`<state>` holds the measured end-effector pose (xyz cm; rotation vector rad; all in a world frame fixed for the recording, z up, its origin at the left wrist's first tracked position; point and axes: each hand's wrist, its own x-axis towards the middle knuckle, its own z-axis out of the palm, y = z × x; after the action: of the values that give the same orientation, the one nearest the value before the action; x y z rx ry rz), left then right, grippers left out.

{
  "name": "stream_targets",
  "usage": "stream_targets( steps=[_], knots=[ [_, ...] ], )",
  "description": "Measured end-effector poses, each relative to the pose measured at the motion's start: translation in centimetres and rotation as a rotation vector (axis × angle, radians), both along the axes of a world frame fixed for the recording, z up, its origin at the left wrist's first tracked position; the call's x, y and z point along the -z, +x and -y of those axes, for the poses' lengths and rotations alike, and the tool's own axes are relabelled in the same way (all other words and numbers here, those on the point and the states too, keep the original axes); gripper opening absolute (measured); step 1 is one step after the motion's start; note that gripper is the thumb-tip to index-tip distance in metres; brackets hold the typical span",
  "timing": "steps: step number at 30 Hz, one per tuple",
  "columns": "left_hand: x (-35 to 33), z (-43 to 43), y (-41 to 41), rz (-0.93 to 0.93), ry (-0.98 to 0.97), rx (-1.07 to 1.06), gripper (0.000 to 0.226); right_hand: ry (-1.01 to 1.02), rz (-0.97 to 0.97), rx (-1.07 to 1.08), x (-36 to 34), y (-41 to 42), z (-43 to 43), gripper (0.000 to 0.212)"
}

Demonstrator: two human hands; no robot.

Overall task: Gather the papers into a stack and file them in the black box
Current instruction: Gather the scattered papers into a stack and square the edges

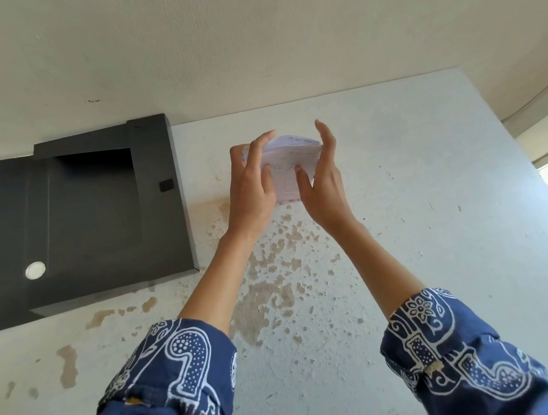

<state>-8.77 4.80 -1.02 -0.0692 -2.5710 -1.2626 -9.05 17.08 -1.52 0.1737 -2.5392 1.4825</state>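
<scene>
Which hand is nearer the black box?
Left. The left hand grips the paper stack on the side facing the black box; the right hand holds the far side.

A pale grey table (423, 223) is carrying the items, its far edge lying against a white wall (244, 31). The surface coating is flaking, showing tan patches across the middle and near left. A black box (96, 229) is lying open and flat on the far left. A paper stack (288, 178) is standing on edge at centre.

both arms outstretched; left hand (250, 186) and right hand (321, 180) cupped, palms facing
</scene>
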Motion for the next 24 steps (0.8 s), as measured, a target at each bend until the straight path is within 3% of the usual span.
stream_targets(
  steps=[8,11,14,17,20,24],
  knots=[
    [-0.2,0.3,0.2,-0.019,-0.008,-0.003,0.048,0.277,-0.113,0.005,0.4,0.7,0.2,0.06],
    [-0.3,0.2,0.1,0.034,0.138,-0.032,0.063,0.28,-0.148,0.015,0.6,0.5,0.2,0.056],
    [-0.4,0.3,-0.1,0.163,0.31,-0.082,0.069,0.129,-0.122,0.013,0.5,0.4,0.1,0.056],
    [0.0,0.7,-0.5,0.212,0.335,-0.037,0.05,-0.087,0.053,0.037,0.8,-0.1,-0.4,0.052],
    [0.5,1.0,-1.0,0.254,0.363,-0.001,0.029,-0.189,0.222,0.029,1.1,-0.8,-0.9,0.032],
    [0.8,0.9,-1.6,0.3,0.424,0.027,0.026,-0.294,0.292,-0.017,0.8,-1.1,-0.6,0.031]
  ],
)
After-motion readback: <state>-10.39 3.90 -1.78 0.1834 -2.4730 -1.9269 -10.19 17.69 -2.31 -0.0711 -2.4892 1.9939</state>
